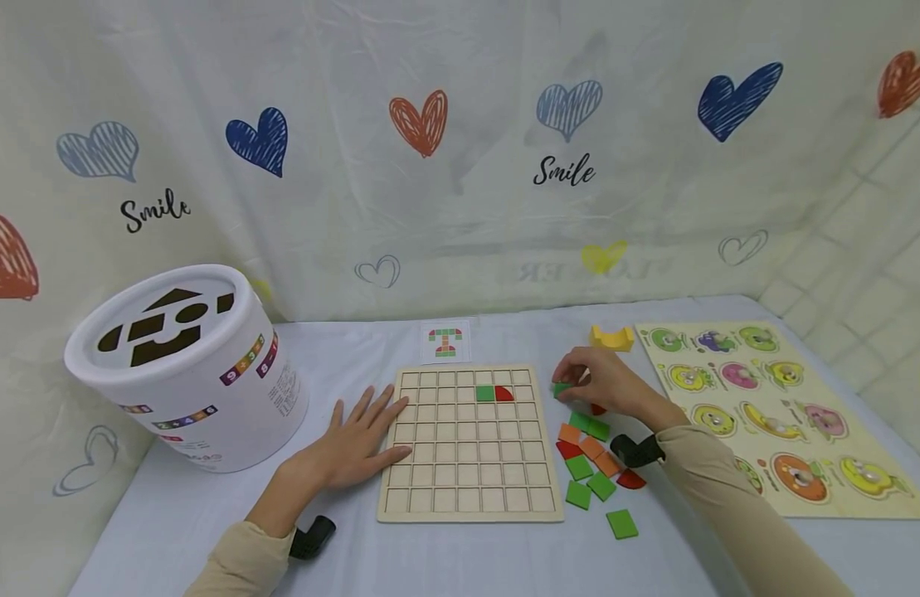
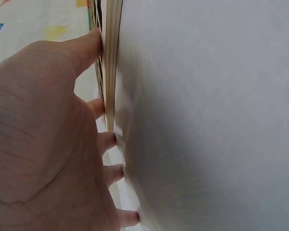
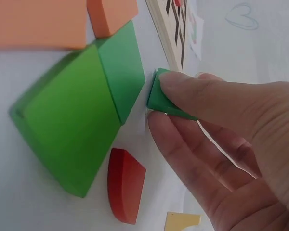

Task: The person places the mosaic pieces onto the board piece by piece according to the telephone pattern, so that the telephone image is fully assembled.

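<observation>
Head view shows two hands over a white cloth. The right hand pinches a green tile between its thumb and fingers; it is hard to tell if that tile touches the cloth. The left hand has its fingers spread out and grips nothing. Its thumb and pointer finger touch the side of the board, which lies between the fingers of both hands. On the board, left of the right fingers, a green square sits next to a red piece. Closer to the person than the right fingers is a messy pile of green, orange and red bits. A yellow block lies just past the right fingers. Right of them is a fruit sheet. Left of the left fingers stands a big white tub. A little card lies farther away than the fingers, just past the board.
</observation>
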A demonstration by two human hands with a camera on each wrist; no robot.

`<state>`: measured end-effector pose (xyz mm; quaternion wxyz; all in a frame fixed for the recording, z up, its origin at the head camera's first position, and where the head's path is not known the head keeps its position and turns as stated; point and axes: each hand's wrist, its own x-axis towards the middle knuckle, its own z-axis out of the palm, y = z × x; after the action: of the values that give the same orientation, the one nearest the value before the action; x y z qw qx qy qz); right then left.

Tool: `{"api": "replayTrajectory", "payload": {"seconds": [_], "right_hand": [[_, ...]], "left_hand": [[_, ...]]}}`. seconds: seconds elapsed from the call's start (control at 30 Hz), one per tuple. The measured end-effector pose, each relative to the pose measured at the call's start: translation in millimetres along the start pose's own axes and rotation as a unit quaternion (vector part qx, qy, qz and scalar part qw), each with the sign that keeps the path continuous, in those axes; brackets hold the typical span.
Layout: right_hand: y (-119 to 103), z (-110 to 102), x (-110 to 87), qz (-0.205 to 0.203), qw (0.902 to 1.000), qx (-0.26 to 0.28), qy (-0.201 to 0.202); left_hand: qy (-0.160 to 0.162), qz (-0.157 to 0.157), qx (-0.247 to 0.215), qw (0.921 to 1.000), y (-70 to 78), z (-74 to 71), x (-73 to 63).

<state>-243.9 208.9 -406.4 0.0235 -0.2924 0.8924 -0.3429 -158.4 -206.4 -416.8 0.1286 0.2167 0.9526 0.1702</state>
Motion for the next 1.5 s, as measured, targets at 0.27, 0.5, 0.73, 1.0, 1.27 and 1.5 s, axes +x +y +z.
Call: {"api": "replayTrajectory", "payload": {"seconds": [0.27, 0.5, 0.73, 1.0, 1.27, 1.5], "right_hand": [[-10, 4, 3.2, -0.037, 0.9990, -0.004, 0.024], [-32, 12, 15.7, -0.094, 0.9949, 0.008, 0.037], [-56, 28, 32.7, -0.137, 0.9897, 0.039, 0.020], [-68, 49, 51.9, -0.159, 0.9847, 0.071, 0.007], [-67, 64, 60.6, -0.139, 0.9876, 0.072, -0.002], [-69, 71, 66.1, -0.129, 0.9903, 0.051, -0.012]], "left_hand": [[0.003, 0.001, 0.005, 1.0000, -1.1, 1.0, 0.2], [-0.002, 0.001, 0.004, 1.0000, -1.0, 1.7, 1.0], [-0.006, -0.005, 0.008, 0.9999, -2.6, 3.3, 2.4], [0.002, 0.001, -0.005, 1.0000, -2.0, 2.9, 2.2], [-0.007, -0.003, 0.001, 1.0000, -2.0, 2.2, 2.8], [-0.007, -0.007, 0.003, 0.9999, -1.6, 0.1, 1.8]]}}
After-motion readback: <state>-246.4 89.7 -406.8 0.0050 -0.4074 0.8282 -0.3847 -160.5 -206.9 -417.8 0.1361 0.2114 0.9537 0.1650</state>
